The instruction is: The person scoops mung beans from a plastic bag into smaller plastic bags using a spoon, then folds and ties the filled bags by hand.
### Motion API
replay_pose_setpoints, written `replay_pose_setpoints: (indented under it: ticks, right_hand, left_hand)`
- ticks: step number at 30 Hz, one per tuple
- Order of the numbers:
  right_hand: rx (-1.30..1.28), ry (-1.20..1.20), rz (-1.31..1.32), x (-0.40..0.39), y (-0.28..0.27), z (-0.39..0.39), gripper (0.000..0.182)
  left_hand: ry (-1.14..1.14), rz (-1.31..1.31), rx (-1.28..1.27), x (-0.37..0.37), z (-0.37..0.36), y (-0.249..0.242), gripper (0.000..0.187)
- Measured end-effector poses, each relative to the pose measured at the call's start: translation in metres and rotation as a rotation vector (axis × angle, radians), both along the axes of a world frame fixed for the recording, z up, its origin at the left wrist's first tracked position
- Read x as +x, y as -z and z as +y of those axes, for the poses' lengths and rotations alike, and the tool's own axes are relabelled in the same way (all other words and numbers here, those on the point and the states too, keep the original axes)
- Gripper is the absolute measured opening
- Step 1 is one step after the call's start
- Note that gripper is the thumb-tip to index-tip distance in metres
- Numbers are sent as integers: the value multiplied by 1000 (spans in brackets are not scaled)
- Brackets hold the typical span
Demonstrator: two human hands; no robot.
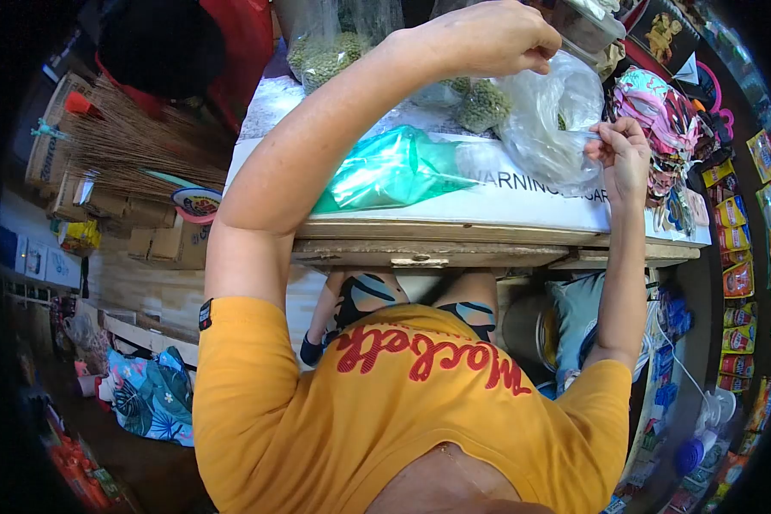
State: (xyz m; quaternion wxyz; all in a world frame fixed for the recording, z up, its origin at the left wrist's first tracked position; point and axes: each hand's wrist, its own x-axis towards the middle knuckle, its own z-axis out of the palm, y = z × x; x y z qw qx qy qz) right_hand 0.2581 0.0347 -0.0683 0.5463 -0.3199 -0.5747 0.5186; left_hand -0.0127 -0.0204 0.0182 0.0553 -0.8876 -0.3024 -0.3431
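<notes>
My left hand (pixel 516 38) reaches across above a clear plastic bag (pixel 535 120), its fingers curled into a pinch. Whatever may be between those fingertips cannot be made out. At the bag's right edge my right hand (pixel 621 150) pinches the thin plastic. The bag is crumpled, and some green shows through it. Just left of it sits a small bag of green beans or peas (pixel 484 104). A shiny green plastic bag (pixel 394 170) lies flat near the table's front edge, below my left forearm.
More clear bags of green beans (pixel 330 58) stand at the back of the table (pixel 454 230). A pink patterned cloth bundle (pixel 647 103) and scissors (pixel 678 210) lie at the right. Stick brooms (pixel 137 133) lean at left; hanging sachets (pixel 735 278) line the right.
</notes>
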Motion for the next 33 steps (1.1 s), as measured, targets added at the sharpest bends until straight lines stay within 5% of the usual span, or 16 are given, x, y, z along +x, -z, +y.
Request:
replay_pose_setpoints:
  ticks: [21,33]
  right_hand:
    - [31,153,164,41,-16,24,13]
    - [287,41,-70,13,-22,-2,12]
  left_hand:
    - [10,33,-7,-3,1,-1,15]
    - [5,35,-6,-6,-1,-3,13]
